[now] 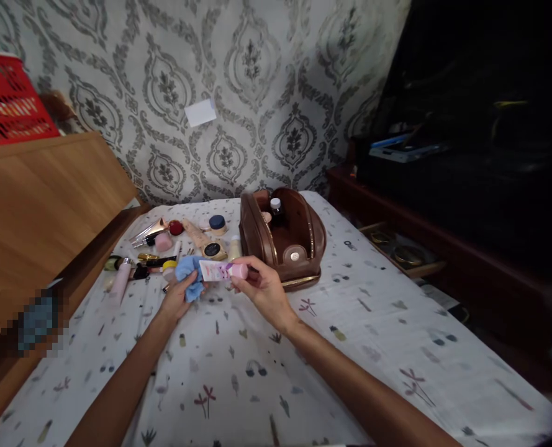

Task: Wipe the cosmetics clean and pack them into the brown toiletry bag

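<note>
My right hand point(265, 292) is closed on the pink cap end of a white and pink squeeze tube point(216, 271), held sideways above the sheet. In my left hand point(179, 299) is a crumpled blue cloth point(189, 273), which meets the tube's flat end. Just beyond my right hand stands a brown toiletry bag point(262, 233), its zip open. A dark bottle with a white cap point(276, 205) shows inside the bag. Cosmetics lie behind my left hand: a pink bottle point(121, 280), a jar with a dark blue lid point(217, 225) and a beige tube point(195, 233).
A sheet with small printed figures point(257, 397) covers the surface. To the left rises a wooden panel point(47, 205) with a red basket point(12, 99) on top. Dark furniture with an open drawer point(413, 270) stands at the right. A patterned wall closes off the back.
</note>
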Motion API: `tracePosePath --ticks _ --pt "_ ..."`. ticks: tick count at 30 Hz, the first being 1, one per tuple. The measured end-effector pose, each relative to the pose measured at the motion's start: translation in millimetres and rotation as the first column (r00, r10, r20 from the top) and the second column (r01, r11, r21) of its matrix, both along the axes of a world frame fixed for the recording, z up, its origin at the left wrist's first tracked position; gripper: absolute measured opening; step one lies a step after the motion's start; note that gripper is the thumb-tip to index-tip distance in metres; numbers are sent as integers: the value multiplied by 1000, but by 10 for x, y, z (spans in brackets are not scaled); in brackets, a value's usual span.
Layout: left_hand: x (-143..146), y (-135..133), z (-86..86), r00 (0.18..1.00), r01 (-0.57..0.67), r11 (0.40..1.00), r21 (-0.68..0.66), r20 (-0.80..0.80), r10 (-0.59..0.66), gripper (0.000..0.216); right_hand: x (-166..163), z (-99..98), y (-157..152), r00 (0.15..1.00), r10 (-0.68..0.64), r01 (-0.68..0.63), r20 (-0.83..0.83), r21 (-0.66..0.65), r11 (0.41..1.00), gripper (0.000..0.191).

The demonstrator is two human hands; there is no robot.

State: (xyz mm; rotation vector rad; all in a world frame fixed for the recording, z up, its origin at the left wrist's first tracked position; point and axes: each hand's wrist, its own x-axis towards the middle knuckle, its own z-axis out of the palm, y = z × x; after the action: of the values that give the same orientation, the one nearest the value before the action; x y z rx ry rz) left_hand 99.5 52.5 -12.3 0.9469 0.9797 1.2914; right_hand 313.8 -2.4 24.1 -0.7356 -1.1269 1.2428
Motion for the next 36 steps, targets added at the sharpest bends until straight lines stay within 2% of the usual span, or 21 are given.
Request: tracePosePath --ticks 5,10,13,19,24,28,32,36 --pt "37 -41 54 1000 26 1000 -15 -14 -27 40 245 286 -218 997 -24 16 69 105 994 21" --pt "77 -91 75 995 66 997 -52 -70 -69 43 602 607 -374 978 -172 145 119 203 968 15" --pt "83 -99 69 993 61 996 -68 -100 -68 44 836 757 -385 945 -298 251 133 284 925 14" --pt "112 -105 104 988 43 994 -101 -142 -57 48 1158 822 -331 801 -546 399 247 460 793 15" --pt "128 -106 119 983 13 992 -125 -183 -36 52 1349 824 -158 698 -659 451 280 542 709 24" --pt "129 -87 101 981 0 992 -126 -192 -25 50 1480 885 126 589 -678 356 439 612 706 15" --pt "123 -67 92 980 0 990 -142 -197 -29 48 1476 973 467 460 -621 146 635 636 758 15" --pt "115 -67 98 976 20 989 -148 -214 -52 44 1364 1050 827 324 -555 -17 766 591 806 19"
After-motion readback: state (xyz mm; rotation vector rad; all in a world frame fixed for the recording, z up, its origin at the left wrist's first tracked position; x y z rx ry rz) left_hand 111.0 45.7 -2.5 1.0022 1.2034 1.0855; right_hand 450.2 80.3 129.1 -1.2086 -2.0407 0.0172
